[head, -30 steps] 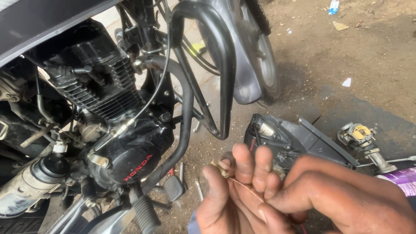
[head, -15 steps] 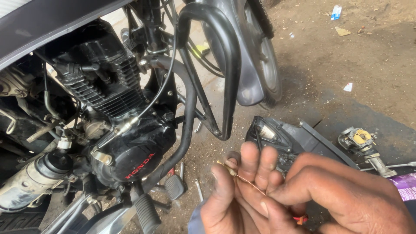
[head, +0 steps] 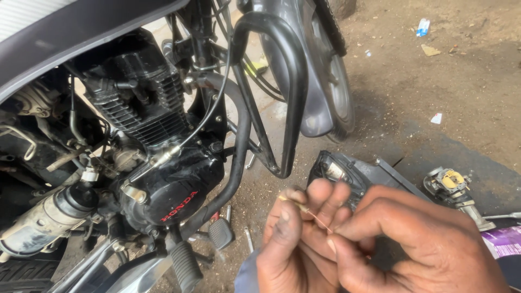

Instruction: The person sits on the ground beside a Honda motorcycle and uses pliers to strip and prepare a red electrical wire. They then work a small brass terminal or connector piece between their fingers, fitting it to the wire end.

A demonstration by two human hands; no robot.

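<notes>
I have both hands pinched on a thin wire (head: 310, 212): my left hand (head: 293, 249) grips its end, my right hand (head: 418, 244) its other end, just right of the motorcycle engine (head: 163, 179). Threading seems underway; steadier fingertip control comes next, I judge.

Both hands (head: 347, 244) pinch thin wire (head: 309, 212) beside m/cycle engine (head: 163, 163).

Single head view, looking down, close over hands, beside motorcycle engine (head: 157, 163).
</notes>
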